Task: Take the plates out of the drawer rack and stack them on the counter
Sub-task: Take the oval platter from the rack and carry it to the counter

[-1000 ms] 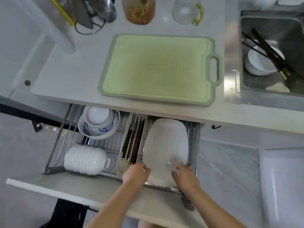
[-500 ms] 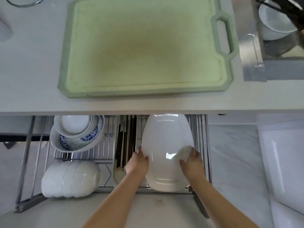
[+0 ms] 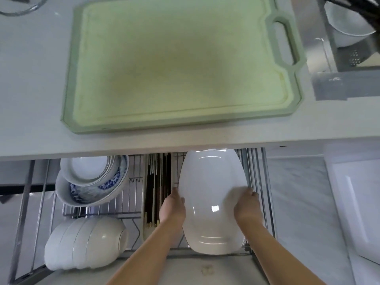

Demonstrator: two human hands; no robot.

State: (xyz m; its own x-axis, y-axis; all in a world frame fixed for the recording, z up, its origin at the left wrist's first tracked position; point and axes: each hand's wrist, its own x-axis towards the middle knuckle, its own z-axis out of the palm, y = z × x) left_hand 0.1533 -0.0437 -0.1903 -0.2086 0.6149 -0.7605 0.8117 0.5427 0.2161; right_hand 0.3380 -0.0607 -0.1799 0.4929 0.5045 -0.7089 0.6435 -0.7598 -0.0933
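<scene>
White plate (image 3: 211,194) gripped at both edges by left hand (image 3: 172,208) and right hand (image 3: 247,206) sits in the rack (image 3: 259,182) below the counter (image 3: 35,112), where no plates are stacked.

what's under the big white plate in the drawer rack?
Rack wires show past the white plate's right edge. Left hand and right hand grip its sides. Any plates beneath are hidden.

White oval plate (image 3: 211,194) (glossy) in wire drawer rack (image 3: 131,204), far end under counter (image 3: 37,112).
</scene>
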